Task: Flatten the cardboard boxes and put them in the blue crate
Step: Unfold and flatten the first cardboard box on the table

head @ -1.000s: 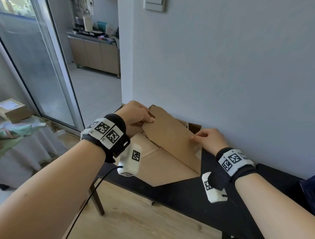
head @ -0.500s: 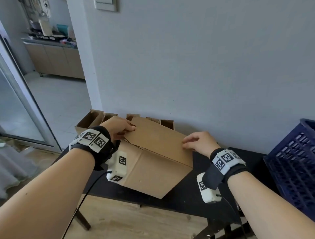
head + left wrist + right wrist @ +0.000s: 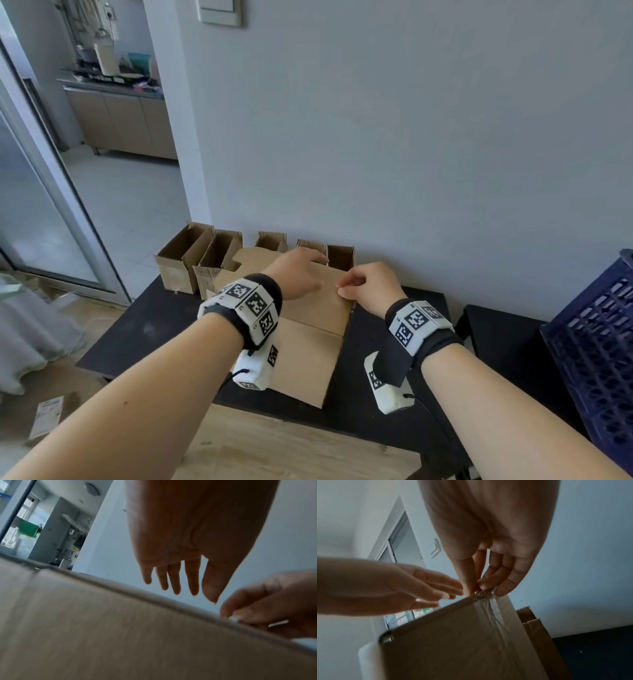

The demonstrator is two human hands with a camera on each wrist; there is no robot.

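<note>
A brown cardboard box (image 3: 308,346) stands on the black table (image 3: 154,325), its top panel tilted toward me. My right hand (image 3: 346,286) pinches the clear tape (image 3: 494,605) at the box's upper right edge, thumb against fingers (image 3: 488,585). My left hand (image 3: 308,270) hovers over the box's top edge with straight fingers (image 3: 176,585), just left of the right hand, holding nothing. In the right wrist view the box (image 3: 462,642) fills the lower half. The blue crate (image 3: 599,342) stands at the far right.
Several small open cardboard boxes (image 3: 191,253) line the wall behind the held box. A second black table (image 3: 507,335) under the crate adjoins on the right. A grey wall is close behind. A paper slip (image 3: 48,414) lies on the wooden floor at left.
My left hand has let go of the box's left corner and moved right toward the right hand, fingers now straight. The box has settled lower on the table; the head view swung right, then tilted down.
</note>
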